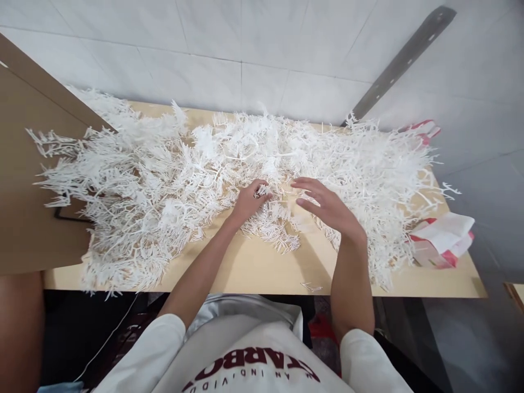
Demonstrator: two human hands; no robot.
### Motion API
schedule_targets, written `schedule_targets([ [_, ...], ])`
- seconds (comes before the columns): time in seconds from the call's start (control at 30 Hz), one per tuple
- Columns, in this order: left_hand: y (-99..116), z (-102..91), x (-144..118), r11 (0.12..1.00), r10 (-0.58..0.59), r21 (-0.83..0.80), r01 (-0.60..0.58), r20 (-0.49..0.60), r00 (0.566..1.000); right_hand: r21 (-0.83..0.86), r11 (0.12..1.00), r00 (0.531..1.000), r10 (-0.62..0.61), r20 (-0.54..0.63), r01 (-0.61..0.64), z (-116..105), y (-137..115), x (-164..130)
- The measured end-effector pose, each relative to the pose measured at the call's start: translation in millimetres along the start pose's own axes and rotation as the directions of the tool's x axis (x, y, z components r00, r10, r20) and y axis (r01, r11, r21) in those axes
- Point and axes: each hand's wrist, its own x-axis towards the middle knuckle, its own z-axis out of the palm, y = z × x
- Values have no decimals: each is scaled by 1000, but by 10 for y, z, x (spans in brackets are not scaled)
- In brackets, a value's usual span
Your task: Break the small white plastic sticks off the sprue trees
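A big heap of white plastic branch-like pieces (172, 180) covers most of a light wooden table (262, 267). My left hand (248, 201) is at the heap's front middle, its fingers closed around a small bunch of white plastic pieces (263, 190). Just to the right, my right hand (325, 206) hovers over the heap with fingers spread and nothing in it. A looser cluster of the pieces (274, 229) lies below and between both hands.
A brown cardboard box flap (28, 180) stands at the left. A red-and-white plastic bag (442, 240) lies at the table's right end. A grey metal bar (401, 60) leans on the white tiled wall behind.
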Motion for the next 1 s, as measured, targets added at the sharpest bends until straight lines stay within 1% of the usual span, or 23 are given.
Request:
schedule_targets([
  [0.03,-6,-5,12,1000,-6,10,6,9,1000,28,999,999,21,-40,-20,-96,-72,-94],
  [0.1,-9,-15,33,1000,-15,20,15,15,1000,39,997,995,66,-78,-63,-287,-240,-290],
  [0.17,-6,-17,45,1000,-14,23,14,26,1000,23,996,981,93,-171,-90,-390,-384,-416],
  [0.2,-3,-15,47,1000,-18,19,17,33,999,19,996,966,88,-242,-86,-381,-425,-422],
  [0.23,0,-12,47,1000,-26,15,26,41,999,37,998,937,62,-343,-53,-325,-437,-382],
  [0.27,3,-7,46,999,-38,12,37,51,998,71,997,905,46,-422,-18,-224,-414,-297],
  [0.3,4,-3,44,999,-50,10,50,65,997,108,994,884,33,-466,20,-85,-359,-174],
  [0.33,3,1,43,998,-59,14,58,82,995,141,989,893,26,-448,42,78,-274,-28],
  [0.4,1,7,41,998,-46,38,41,116,992,137,989,971,-21,-238,55,423,-53,273],
  [0.43,2,8,40,999,-27,47,21,127,992,114,992,988,-37,-147,54,576,60,399],
  [0.47,5,7,39,999,-6,52,-1,132,991,122,992,993,-26,-116,40,705,162,495],
  [0.53,25,2,32,998,32,41,-37,125,992,191,981,989,67,-132,-42,871,303,589],
  [0.6,59,-9,15,998,56,-3,-56,123,991,260,964,982,107,-153,-65,930,362,581],
  [0.73,103,-29,-38,985,126,-133,-105,159,979,395,914,971,171,-168,-93,925,385,499],
  [0.8,85,-16,-60,978,126,-185,-96,158,979,432,897,965,186,-186,-90,939,416,492],
  [0.87,47,14,-70,977,69,-209,-44,113,991,448,891,959,185,-215,-72,971,458,505],
  [0.93,6,47,-62,980,11,-198,-7,20,1000,439,897,955,173,-239,-53,999,489,521],
  [1.0,-21,68,-33,985,9,-173,-20,-67,998,390,921,948,133,-289,-11,1007,502,530],
])
